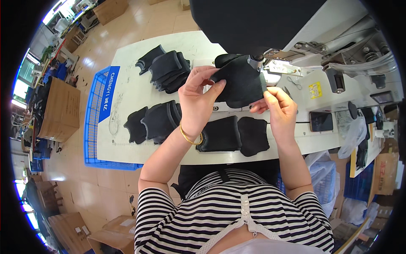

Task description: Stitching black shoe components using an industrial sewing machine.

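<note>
Both hands hold a black fabric piece up in front of the sewing machine head. My left hand pinches its left edge between thumb and fingers. At the lower right edge, my right hand grips the same piece with thumb and fingertips. Its upper edge lies close to the machine's needle area; whether it touches is hidden. A stack of similar black pieces and a single black piece lie on the table just below my hands.
More black stacks lie left on the white table, a far one and a nearer one. A blue basket borders the table's left side. To the right are small scissors, a phone and a plastic bag.
</note>
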### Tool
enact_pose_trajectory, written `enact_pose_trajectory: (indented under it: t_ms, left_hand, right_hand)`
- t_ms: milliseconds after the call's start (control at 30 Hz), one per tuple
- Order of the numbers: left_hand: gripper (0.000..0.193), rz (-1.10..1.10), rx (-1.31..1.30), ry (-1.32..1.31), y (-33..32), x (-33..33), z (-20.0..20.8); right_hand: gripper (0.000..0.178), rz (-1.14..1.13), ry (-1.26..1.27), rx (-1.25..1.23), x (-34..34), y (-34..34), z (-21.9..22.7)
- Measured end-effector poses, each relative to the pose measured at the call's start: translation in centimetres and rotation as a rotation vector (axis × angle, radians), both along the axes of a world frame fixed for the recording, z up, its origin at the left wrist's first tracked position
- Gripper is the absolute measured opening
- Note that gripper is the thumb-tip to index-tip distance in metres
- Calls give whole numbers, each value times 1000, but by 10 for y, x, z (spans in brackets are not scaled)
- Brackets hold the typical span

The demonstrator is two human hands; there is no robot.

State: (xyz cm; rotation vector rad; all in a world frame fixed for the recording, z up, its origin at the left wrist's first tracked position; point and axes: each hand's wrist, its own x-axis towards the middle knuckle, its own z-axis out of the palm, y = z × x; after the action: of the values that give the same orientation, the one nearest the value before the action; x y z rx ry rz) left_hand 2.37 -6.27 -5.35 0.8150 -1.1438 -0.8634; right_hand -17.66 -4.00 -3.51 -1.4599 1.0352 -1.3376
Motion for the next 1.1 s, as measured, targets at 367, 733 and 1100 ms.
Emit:
enact_pose_trajectory:
  t_ms: [367, 733, 1100]
  left_hand:
    - [27, 376, -36, -480, 47, 47, -34]
    - [19, 557, 8, -671, 132, 61, -86]
    - [20, 520, 72, -709, 142, 57, -92]
  right_hand:
    - [17, 71, -101, -19, -3, 9, -20]
    - [45, 239, 754, -493, 4, 47, -63]
    - [24, 260, 720, -476, 5, 31, -77]
